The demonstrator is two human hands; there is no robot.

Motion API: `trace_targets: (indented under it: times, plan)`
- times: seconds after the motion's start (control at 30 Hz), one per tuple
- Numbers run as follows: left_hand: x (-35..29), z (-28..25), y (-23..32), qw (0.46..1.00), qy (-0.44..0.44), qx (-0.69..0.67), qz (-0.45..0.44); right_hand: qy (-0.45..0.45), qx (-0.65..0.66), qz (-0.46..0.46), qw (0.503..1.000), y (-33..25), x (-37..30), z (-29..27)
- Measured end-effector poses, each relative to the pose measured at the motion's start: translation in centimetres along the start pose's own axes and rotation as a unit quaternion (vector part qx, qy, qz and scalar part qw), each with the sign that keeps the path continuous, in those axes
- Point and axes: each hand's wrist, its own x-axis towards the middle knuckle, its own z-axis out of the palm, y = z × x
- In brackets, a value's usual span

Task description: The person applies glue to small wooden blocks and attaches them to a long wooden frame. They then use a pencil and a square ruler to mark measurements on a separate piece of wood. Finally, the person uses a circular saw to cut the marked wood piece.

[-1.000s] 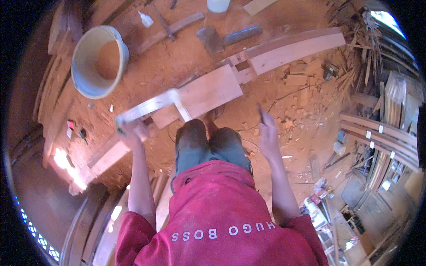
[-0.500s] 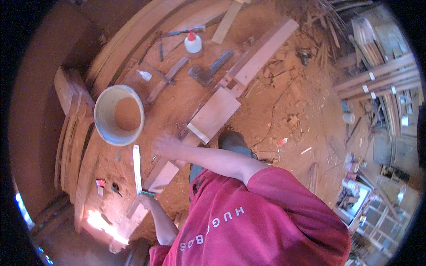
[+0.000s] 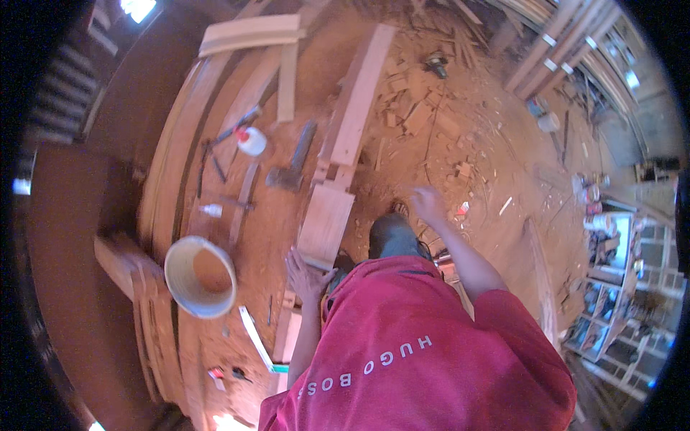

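My left hand [image 3: 307, 276] lies with its fingers spread against the near end of a short, wide wood block [image 3: 325, 226]. This block sits on a long timber beam [image 3: 364, 93] with notches cut into it. My right hand [image 3: 430, 208] is held out over the floor to the right, slightly blurred, its fingers apart and nothing visible in them. Near my left forearm lies a try square [image 3: 253, 330] with a pale blade and a green stock, partly hidden by the arm. A thin dark pencil-like stick [image 3: 270, 310] lies beside it.
Left of the beam are a hammer-like tool [image 3: 286, 177], a glue bottle with a red cap [image 3: 251, 141], a small white bottle [image 3: 211, 210] and a bucket [image 3: 169, 276]. Wood offcuts [image 3: 418, 115] litter the floor at right. A dark power tool [image 3: 435, 65] lies beyond them.
My left hand has left the try square and moved forward to the block. My right hand has swung from the left side across to the right. The view has turned.
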Motion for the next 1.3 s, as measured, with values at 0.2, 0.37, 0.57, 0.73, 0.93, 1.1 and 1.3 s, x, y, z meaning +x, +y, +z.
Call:
trace_targets:
  times: [0.2,0.37,0.57,0.73,0.93,1.1,1.3]
  plan:
    - [1.3,2.1,1.2,0.996,-0.033,-0.078,-0.018,0.021,-0.071,0.305,0.949,21.3,-13.1,-7.6]
    - [4.2,-0.9,9.7,0.927,-0.079,-0.345,-0.12,-0.119,-0.081,0.436,0.888,25.3,-19.1,-10.6]
    - [13.0,2.6,17.2,0.846,-0.054,-0.513,-0.135,-0.12,0.033,0.402,0.907,28.5,-12.3,-13.4]
    - [27.0,6.4,25.8,0.893,0.036,-0.448,0.024,-0.022,0.05,0.342,0.938,27.2,-1.3,-16.0]
    - [37.9,6.2,36.9,0.988,0.032,-0.152,0.01,0.018,0.058,0.369,0.927,25.2,-0.9,-18.2]
    - [42.0,11.3,32.4,0.976,0.128,-0.152,0.086,-0.028,0.052,0.403,0.913,21.2,-6.7,-17.2]
    - [35.3,7.8,32.0,0.993,0.041,0.107,0.029,-0.024,0.079,0.455,0.887,25.9,-19.7,-9.6]
